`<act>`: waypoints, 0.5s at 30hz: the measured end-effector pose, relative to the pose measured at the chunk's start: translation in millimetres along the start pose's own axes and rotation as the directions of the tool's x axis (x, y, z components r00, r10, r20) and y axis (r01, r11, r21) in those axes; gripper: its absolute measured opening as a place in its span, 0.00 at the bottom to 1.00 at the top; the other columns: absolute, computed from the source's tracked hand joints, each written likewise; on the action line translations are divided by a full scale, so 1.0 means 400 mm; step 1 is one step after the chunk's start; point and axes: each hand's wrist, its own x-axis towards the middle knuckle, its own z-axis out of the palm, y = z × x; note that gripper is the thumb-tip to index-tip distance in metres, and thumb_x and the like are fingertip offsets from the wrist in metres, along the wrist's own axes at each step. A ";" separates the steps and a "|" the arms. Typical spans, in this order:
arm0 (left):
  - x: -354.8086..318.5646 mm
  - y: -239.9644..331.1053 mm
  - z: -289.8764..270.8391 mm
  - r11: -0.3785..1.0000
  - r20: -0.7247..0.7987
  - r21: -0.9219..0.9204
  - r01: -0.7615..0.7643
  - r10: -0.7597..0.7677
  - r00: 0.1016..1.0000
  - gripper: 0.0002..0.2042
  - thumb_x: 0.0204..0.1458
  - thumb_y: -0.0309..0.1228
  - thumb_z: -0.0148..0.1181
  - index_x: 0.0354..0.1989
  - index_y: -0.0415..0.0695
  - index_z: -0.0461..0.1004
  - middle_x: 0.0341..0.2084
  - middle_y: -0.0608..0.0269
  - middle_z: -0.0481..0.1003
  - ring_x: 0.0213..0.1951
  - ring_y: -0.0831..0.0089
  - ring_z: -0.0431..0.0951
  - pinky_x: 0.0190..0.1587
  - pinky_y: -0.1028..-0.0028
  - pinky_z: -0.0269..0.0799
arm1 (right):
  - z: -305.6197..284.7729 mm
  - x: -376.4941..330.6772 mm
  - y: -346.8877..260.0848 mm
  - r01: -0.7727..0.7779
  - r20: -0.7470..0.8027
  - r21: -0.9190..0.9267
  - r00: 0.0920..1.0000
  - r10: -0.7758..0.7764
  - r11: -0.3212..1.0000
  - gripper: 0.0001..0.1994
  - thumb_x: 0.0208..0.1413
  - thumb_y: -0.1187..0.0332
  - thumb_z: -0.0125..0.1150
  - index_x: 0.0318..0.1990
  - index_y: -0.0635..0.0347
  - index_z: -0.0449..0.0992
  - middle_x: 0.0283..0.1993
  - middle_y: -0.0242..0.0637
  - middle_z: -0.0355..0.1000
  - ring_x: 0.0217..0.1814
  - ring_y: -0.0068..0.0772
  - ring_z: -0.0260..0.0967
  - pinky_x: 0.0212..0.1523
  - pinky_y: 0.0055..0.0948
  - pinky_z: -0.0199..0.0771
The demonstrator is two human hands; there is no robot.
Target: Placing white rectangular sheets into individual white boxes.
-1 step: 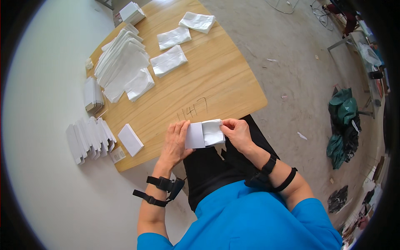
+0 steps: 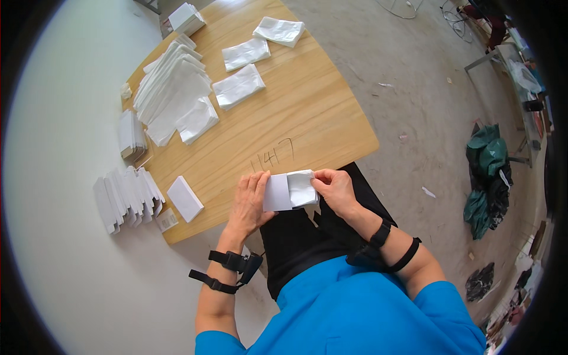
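Observation:
At the table's near edge, my left hand (image 2: 249, 201) is closed round a small flat white cardboard box (image 2: 277, 192). From the box's right end sticks out a folded stack of thin white sheets (image 2: 303, 188), partly inside it. My right hand (image 2: 336, 188) pinches the stack's outer right edge between thumb and fingers. Left of my hands, one closed white box (image 2: 185, 199) lies on the table. Several folded white stacks (image 2: 239, 87) of the same thin material lie farther off, beside a large fanned pile of them (image 2: 171, 89).
The wooden table (image 2: 319, 100) has handwritten marks near its front edge. Flattened white boxes (image 2: 127, 198) stand in a row at the left edge, with more boxes (image 2: 131, 135) behind them and at the far corner (image 2: 187, 19). Dark green bags (image 2: 486, 171) lie on the floor at right.

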 end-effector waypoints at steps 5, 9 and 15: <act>0.000 0.015 0.017 0.999 -0.008 0.007 -0.037 0.037 0.999 0.45 0.28 0.28 0.77 0.61 0.40 0.61 0.57 0.51 0.65 0.59 0.50 0.64 0.64 0.57 0.62 | 0.026 -0.008 0.013 -0.032 -0.019 -0.013 0.999 0.032 0.999 0.10 0.52 0.70 0.64 0.38 0.67 0.82 0.32 0.43 0.81 0.34 0.27 0.80 0.38 0.27 0.78; -0.011 0.023 0.012 0.999 -0.012 0.025 -0.022 0.022 1.000 0.44 0.29 0.29 0.76 0.61 0.40 0.62 0.56 0.51 0.65 0.60 0.49 0.64 0.64 0.57 0.62 | 0.022 -0.015 -0.013 -0.011 -0.003 -0.030 1.000 0.011 0.999 0.10 0.52 0.70 0.63 0.39 0.67 0.82 0.33 0.44 0.81 0.34 0.29 0.80 0.38 0.28 0.78; -0.018 0.044 0.016 1.000 -0.031 -0.018 0.022 -0.022 0.999 0.45 0.28 0.28 0.77 0.61 0.39 0.61 0.56 0.50 0.65 0.60 0.49 0.64 0.65 0.57 0.62 | 0.017 -0.022 -0.045 0.044 -0.010 -0.108 0.999 -0.045 0.993 0.10 0.52 0.70 0.62 0.39 0.67 0.82 0.32 0.46 0.81 0.34 0.33 0.81 0.38 0.30 0.78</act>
